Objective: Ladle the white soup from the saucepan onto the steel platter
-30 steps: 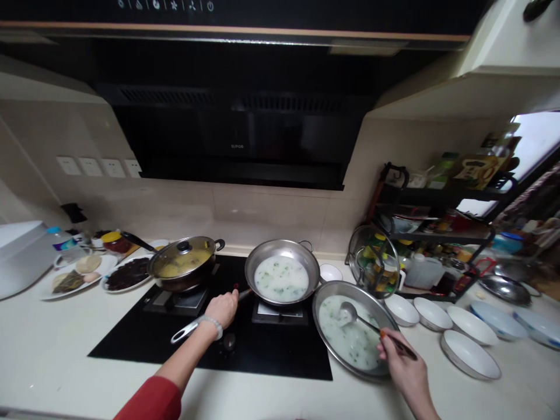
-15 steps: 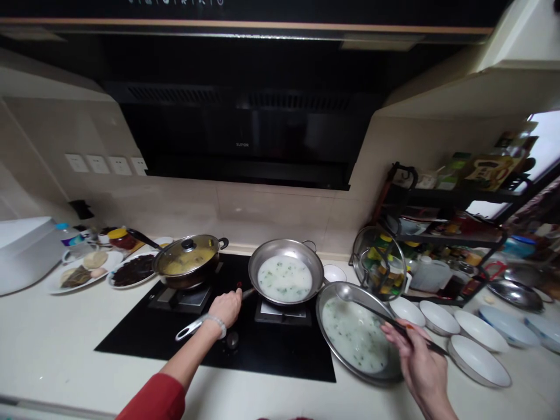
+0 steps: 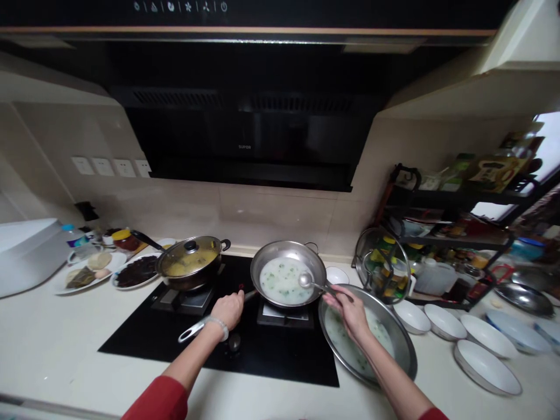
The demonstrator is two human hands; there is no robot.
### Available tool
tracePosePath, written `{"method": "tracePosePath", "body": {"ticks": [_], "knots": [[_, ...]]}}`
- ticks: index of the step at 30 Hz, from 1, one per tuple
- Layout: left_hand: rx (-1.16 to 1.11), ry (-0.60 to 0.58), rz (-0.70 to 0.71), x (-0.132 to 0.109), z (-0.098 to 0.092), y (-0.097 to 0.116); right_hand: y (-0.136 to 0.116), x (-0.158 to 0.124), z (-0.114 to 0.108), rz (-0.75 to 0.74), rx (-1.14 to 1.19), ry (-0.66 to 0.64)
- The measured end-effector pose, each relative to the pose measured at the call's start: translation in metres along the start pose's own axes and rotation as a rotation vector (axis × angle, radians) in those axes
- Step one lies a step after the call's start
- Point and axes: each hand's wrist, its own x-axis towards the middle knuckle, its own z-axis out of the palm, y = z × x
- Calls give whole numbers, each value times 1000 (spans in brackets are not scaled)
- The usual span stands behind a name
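My left hand (image 3: 228, 308) is closed round the handle of the steel wok (image 3: 271, 256) on the right burner; white porridge with green flecks fills the wok. My right hand (image 3: 349, 311) grips a metal ladle (image 3: 311, 283) whose bowl hangs over the wok's right side. Under my right forearm sits a large steel basin (image 3: 405, 350) on the counter, holding more of the same white porridge.
A glass-lidded pot (image 3: 189, 265) sits on the left burner of the black hob (image 3: 144, 341). Plates of food (image 3: 87, 272) lie at the left. Several white bowls (image 3: 485, 357) line the counter at the right, before a glass lid (image 3: 380, 265) and a crowded rack (image 3: 455, 233).
My right hand lifted the ladle out of the basin and carried it left to the wok. My left hand stayed on the wok handle.
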Motion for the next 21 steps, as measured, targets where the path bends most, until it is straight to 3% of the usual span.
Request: {"method": "tracePosePath", "body": {"ticks": [6,12,16,21], "knots": [[7,-2,0,0,1,1,9,8,-2,67,-179,-45],[16,3,1,1,3,0,7,10,-5,6,-476,-109],[37,-9,4,1,4,-1,2,11,-1,45,-524,-196],[31,-11,2,1,2,-1,-9,9,6,91,-615,-203]]}}
